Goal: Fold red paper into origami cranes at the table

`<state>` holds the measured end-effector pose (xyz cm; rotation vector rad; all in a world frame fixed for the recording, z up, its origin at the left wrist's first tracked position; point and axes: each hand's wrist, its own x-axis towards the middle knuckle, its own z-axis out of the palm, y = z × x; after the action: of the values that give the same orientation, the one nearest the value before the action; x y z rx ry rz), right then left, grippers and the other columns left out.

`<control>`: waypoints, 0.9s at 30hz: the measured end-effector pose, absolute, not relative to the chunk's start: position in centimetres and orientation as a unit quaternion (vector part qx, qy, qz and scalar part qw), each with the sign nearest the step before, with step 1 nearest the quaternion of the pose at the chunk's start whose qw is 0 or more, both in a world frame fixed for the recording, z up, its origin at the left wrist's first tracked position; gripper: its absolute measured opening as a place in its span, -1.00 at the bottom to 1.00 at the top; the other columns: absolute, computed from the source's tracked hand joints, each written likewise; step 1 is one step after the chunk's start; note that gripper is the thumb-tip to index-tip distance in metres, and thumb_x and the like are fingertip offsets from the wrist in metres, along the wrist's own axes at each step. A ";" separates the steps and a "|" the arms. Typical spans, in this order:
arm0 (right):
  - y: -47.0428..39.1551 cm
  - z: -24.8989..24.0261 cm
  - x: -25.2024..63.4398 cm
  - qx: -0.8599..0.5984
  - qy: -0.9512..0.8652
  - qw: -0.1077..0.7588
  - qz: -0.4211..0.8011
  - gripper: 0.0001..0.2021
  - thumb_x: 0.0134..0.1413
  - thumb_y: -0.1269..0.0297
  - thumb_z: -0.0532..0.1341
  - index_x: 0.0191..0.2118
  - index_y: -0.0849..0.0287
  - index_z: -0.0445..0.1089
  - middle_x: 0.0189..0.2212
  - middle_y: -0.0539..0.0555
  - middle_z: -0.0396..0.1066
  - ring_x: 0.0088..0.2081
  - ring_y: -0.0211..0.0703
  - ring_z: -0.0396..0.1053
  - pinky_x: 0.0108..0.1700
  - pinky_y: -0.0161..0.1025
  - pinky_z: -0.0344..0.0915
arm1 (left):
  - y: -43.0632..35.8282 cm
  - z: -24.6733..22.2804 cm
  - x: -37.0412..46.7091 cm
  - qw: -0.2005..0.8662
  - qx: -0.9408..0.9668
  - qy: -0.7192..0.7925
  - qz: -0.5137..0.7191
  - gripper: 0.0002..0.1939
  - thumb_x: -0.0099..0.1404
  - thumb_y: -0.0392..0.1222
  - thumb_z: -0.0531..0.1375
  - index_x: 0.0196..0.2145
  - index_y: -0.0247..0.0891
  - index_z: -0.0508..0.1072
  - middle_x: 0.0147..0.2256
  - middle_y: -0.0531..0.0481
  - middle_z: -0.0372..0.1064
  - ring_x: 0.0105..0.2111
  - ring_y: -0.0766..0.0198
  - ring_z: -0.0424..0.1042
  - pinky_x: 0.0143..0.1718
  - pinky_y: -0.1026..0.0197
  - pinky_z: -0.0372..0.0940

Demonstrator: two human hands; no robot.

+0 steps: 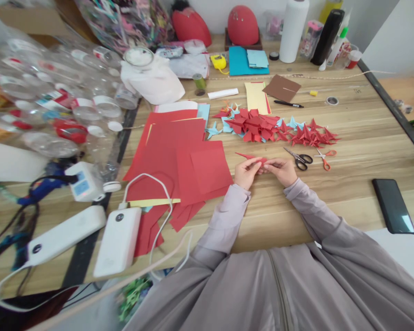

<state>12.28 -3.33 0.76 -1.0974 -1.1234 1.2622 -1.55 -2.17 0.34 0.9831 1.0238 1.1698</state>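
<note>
Paper (263, 161) pinched in fingertips of left hand (246, 173) and right hand (282, 171), near pile of folded shapes (254, 127); best to crease firmly, evenly, without bending the thin point (243, 156).

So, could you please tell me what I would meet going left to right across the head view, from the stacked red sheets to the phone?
Red sheets, left hand, right hand, black-handled scissors, orange-handled scissors, phone.
</note>
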 end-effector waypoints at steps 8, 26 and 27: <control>-3.3 0.7 12.3 -0.463 -0.480 0.526 0.528 -0.72 -0.29 0.11 0.39 -0.47 0.21 0.47 -0.54 0.03 0.48 -0.49 -0.24 0.41 -0.34 -0.22 0.40 | -2.3 0.1 -1.1 0.587 0.414 0.462 0.519 -0.62 -0.09 -0.08 0.35 -0.30 -0.34 0.54 -0.59 0.02 0.43 -0.60 0.34 0.39 -0.50 0.25 0.36; -3.1 1.1 12.9 -0.453 -0.471 0.521 0.550 -0.72 -0.30 0.11 0.40 -0.48 0.20 0.43 -0.60 -0.02 0.44 -0.53 -0.27 0.37 -0.38 -0.25 0.36 | -2.3 1.3 -1.9 0.656 0.414 0.405 0.483 -0.42 0.05 -0.01 0.27 0.04 -0.19 0.34 -0.58 0.08 0.40 -0.57 0.35 0.42 -0.45 0.27 0.37; -3.1 1.1 12.9 -0.451 -0.472 0.518 0.553 -0.72 -0.30 0.10 0.39 -0.48 0.20 0.43 -0.60 -0.02 0.44 -0.53 -0.27 0.37 -0.37 -0.25 0.36 | -2.3 1.1 -2.0 0.664 0.409 0.409 0.474 -0.48 0.02 -0.02 0.28 -0.05 -0.25 0.41 -0.58 0.06 0.41 -0.58 0.35 0.41 -0.46 0.26 0.38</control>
<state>12.89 -3.14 1.14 -1.0822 -1.1334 1.3264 -1.96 -2.26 1.11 0.9245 0.9244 1.0714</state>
